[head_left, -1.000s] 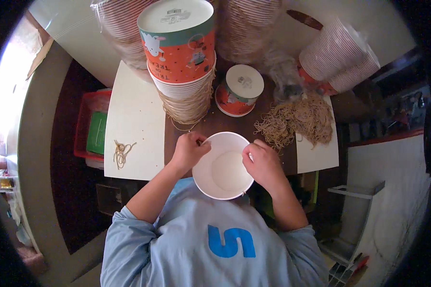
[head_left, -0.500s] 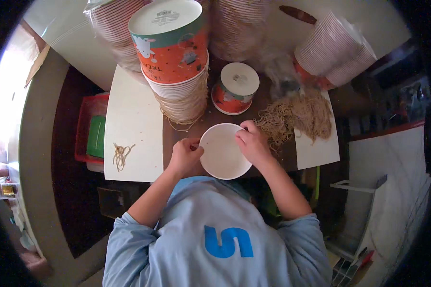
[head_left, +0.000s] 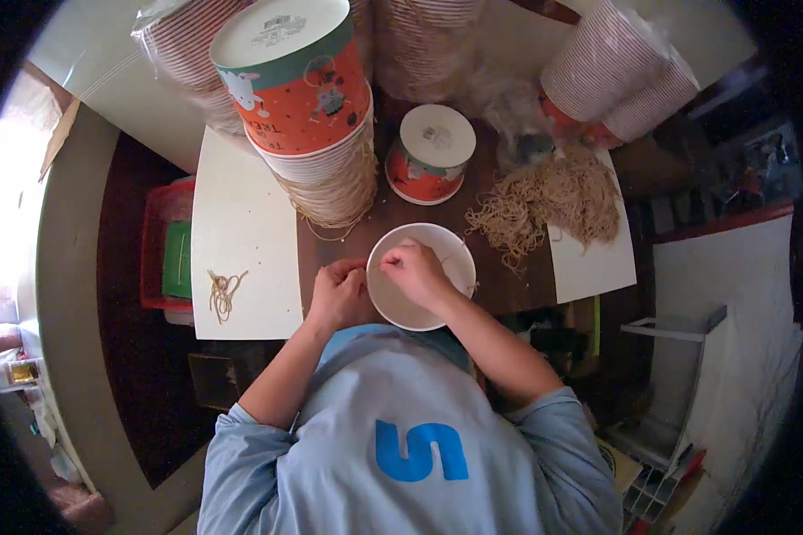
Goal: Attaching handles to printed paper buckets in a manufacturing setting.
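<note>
A white-lined paper bucket [head_left: 415,314] stands with its mouth up at the table's near edge, right before me. My left hand [head_left: 337,292] is closed at its left rim, fingertips pressed against the outer wall. Over the bucket's mouth reaches my right hand [head_left: 412,270], its fingers pinched close to the inner left wall on what looks like a thin tan cord. A bit of the cord [head_left: 475,287] shows at the right rim. The pinched fingertips hide most of what they hold.
A tall stack of orange and green buckets [head_left: 303,111], wound with cord, stands upside down behind on the left. Beyond mine sits another upturned bucket [head_left: 437,138]. A tangled cord heap [head_left: 580,196] lies right; loose cord [head_left: 224,294] lies left. Wrapped bucket stacks [head_left: 611,67] line the back.
My right hand has moved left from the right rim, across the bucket's mouth to the inner left wall. My left hand stays at the left rim. The view has shifted slightly.
</note>
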`<move>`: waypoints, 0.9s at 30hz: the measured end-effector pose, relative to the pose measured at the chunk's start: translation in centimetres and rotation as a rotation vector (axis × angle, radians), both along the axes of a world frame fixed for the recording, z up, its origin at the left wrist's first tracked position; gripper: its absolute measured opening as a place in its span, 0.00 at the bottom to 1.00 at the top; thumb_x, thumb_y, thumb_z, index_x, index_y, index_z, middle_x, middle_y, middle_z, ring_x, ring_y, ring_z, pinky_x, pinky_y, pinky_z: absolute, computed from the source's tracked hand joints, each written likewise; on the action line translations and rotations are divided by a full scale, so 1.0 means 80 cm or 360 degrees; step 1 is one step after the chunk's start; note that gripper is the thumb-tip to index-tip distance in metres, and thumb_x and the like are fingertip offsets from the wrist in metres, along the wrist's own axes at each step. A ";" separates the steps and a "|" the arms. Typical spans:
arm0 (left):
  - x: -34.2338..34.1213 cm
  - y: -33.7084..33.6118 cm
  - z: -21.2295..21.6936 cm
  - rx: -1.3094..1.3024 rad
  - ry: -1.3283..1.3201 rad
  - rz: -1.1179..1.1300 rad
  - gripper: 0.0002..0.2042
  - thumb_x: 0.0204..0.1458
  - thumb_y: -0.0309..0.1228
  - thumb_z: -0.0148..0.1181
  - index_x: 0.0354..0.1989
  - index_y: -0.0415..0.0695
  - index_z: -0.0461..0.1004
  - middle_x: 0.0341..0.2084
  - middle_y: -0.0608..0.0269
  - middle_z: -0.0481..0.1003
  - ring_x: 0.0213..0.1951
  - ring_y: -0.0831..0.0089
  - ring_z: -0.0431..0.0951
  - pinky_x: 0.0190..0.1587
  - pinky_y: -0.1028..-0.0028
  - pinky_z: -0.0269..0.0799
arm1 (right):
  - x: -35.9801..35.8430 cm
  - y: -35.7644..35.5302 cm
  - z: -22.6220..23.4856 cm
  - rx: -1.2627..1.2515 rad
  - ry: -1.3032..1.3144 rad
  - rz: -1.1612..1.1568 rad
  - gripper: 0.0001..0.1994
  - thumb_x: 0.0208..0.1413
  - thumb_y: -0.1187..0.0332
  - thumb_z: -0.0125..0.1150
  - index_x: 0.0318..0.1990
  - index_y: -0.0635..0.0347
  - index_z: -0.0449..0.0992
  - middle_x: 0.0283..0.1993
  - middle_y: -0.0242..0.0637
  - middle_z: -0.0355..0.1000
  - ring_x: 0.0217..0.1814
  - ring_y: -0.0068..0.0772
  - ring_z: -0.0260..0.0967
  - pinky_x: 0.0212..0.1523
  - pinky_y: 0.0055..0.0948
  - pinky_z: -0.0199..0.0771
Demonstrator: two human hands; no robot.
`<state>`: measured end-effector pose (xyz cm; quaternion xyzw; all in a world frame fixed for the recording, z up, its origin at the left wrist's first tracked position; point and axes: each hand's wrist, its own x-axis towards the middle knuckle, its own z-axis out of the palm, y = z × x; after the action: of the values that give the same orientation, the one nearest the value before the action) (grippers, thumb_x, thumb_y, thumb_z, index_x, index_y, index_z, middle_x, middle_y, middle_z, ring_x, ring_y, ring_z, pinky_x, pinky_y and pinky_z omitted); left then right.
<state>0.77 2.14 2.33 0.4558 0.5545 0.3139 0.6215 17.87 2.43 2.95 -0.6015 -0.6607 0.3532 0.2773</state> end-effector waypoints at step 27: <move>0.001 0.009 0.016 0.0192 0.0283 -0.0187 0.12 0.49 0.23 0.49 0.39 0.33 0.74 0.29 0.53 0.77 0.32 0.73 0.77 0.37 0.75 0.72 | -0.009 0.004 -0.002 -0.0007 -0.0037 -0.0056 0.06 0.44 0.68 0.59 0.24 0.61 0.75 0.31 0.42 0.70 0.35 0.45 0.69 0.36 0.39 0.69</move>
<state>0.82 2.89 3.59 0.5500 0.5598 0.2681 0.5588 17.17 2.77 2.76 -0.6177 -0.6525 0.3427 0.2743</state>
